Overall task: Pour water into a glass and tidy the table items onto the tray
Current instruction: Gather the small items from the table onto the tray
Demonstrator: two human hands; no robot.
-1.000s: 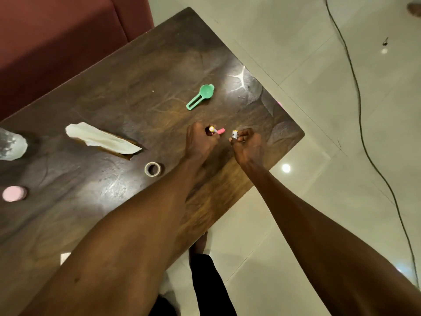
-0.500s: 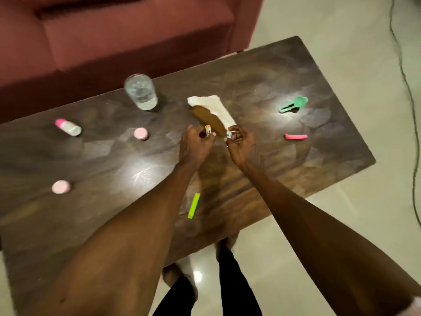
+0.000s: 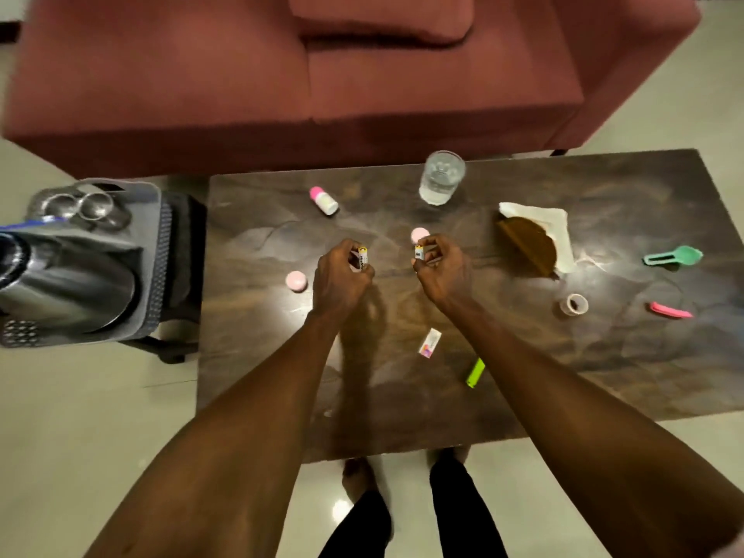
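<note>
My left hand (image 3: 340,275) is shut on a small battery (image 3: 362,257) over the middle of the dark wooden table (image 3: 523,368). My right hand (image 3: 441,269) grips a second battery (image 3: 419,251) close beside it. A glass of water (image 3: 441,177) stands at the table's far edge. The grey tray (image 3: 149,251) sits on a stool left of the table, carrying a steel kettle (image 3: 68,283) and steel cups (image 3: 86,207). Loose on the table lie a pink-capped bottle (image 3: 324,200), two pink round lids (image 3: 296,280), a green lighter (image 3: 475,372) and a small white packet (image 3: 430,342).
A white napkin with a brown holder (image 3: 535,235), a tape roll (image 3: 573,304), a green clip (image 3: 672,256) and a pink clip (image 3: 670,310) lie at the table's right. A maroon sofa (image 3: 322,66) stands behind the table. My feet are at the near edge.
The view has swung left, bringing the tray and kettle into sight. Both hands have moved left across the table, still holding the batteries, and are now further apart.
</note>
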